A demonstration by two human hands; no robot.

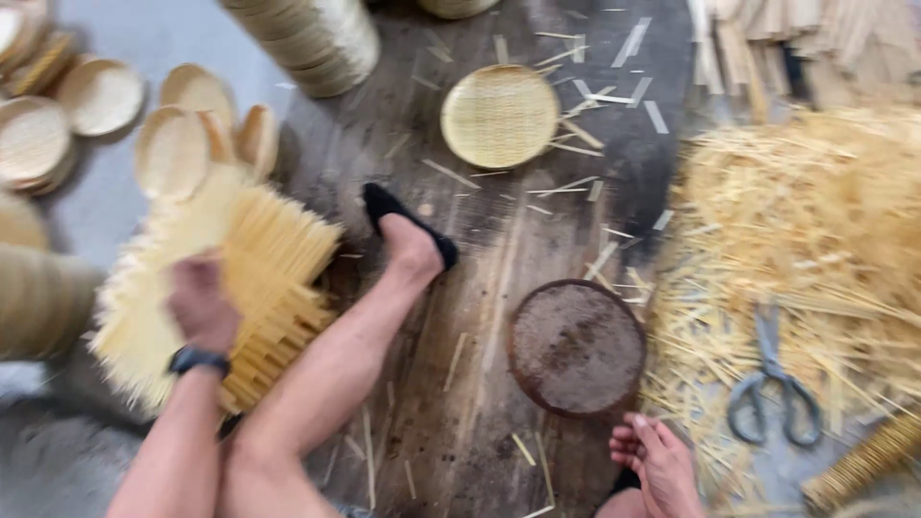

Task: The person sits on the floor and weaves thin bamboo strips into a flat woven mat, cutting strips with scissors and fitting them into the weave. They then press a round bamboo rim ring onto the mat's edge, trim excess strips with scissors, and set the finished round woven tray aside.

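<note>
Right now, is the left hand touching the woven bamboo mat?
Touching. The head view shows the left hand pressed flat on the woven bamboo mat, with strips showing all around it and no gap, though the picture is blurred by motion.

Light: it was soft, even and bright, with no glare.
Shadows: they were faint under my leg [355, 336].
Blur: my left hand [200, 305] smeared (motion, mostly), and the whole frame was soft.
Edges: they were hazier.
</note>
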